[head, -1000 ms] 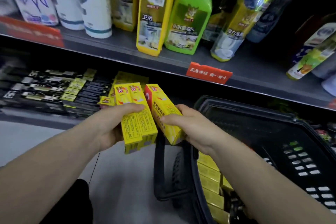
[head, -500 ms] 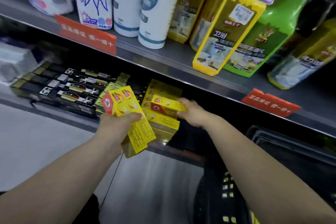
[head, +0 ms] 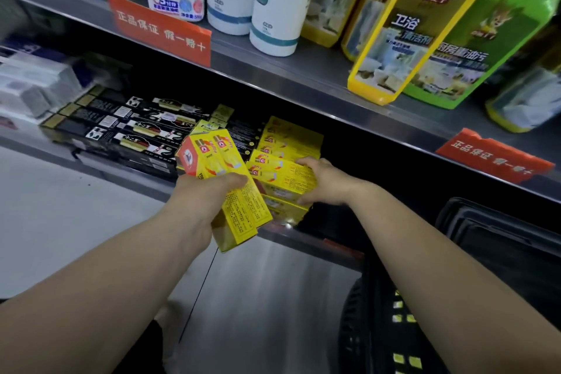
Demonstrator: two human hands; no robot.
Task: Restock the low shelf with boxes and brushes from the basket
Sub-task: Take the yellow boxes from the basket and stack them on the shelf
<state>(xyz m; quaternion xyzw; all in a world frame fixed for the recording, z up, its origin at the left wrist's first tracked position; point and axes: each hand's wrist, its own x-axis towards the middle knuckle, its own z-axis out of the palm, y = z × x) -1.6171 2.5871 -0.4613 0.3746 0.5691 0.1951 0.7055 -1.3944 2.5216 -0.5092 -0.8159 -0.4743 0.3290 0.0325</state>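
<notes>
My left hand [head: 209, 197] grips two yellow boxes [head: 224, 173] side by side, tilted, just in front of the low shelf [head: 91, 158]. My right hand [head: 326, 181] holds one yellow box [head: 282, 174] lying flat on top of a stack of like yellow boxes [head: 288, 140] on that shelf, thumb on its near side and fingers over its far end. The black basket [head: 485, 237] stands at the lower right, its inside mostly out of frame.
Long black boxes [head: 127, 127] lie in rows on the low shelf to the left of the yellow stack, with white packs [head: 33, 88] further left. The upper shelf [head: 303, 76] overhangs, carrying white cans and yellow and green bottles. Orange price tags [head: 161, 30] hang from its edge.
My right hand carried its yellow box from beside the basket up to the shelf and laid it on the yellow stack. My left hand followed towards the shelf with its two boxes.
</notes>
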